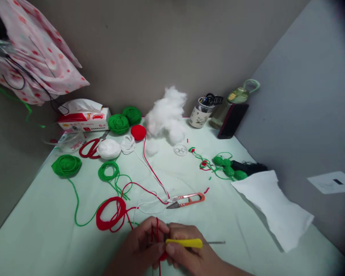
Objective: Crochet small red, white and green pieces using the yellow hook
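At the front edge of the table, my right hand is closed round a crochet hook with a yellow handle; a metal end sticks out to the right. My left hand pinches a small red crochet piece, mostly hidden by the fingers. Red yarn runs over the left forefinger, and a strand hangs below. The hook's other tip lies among the left fingers. Just beyond the hands are orange thread snips and a coil of red yarn.
Green yarn balls, a red ball, white yarn, red-handled scissors and a tissue box stand left. Stuffing, a pen cup and a phone are behind. White paper lies right.
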Demonstrator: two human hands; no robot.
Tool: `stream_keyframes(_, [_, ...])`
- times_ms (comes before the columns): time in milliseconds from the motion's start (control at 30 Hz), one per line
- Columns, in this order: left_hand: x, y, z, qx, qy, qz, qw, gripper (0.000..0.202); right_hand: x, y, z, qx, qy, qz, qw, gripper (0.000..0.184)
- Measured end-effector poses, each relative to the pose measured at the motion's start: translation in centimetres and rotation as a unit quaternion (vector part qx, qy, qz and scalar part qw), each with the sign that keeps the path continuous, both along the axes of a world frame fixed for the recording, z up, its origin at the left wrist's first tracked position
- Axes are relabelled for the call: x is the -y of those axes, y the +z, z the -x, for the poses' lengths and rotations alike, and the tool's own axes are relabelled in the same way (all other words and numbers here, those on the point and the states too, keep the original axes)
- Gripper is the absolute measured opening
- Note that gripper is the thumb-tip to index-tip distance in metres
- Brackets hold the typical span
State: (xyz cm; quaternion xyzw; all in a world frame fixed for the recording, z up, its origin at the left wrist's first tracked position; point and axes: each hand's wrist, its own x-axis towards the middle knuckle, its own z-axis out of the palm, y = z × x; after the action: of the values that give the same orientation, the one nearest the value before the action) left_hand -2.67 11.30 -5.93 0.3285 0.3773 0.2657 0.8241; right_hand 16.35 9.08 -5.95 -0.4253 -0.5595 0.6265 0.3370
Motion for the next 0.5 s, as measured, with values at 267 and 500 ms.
stream_keyframes(267, [-0.2, 0.2, -0.2, -0.03, 0.003, 0.013, 0.999, 0.059, 0.0, -0.1, 0.5, -0.004, -0.006, -0.003, 1.0, 0.061])
stream_keyframes(500, [-0.1, 0.2, 0.1, -0.044, 0.024, -0.008, 0.999, 0.059, 0.0, 5.8, -3.4, 0.132, 0.107, 0.017, 0.985, 0.042])
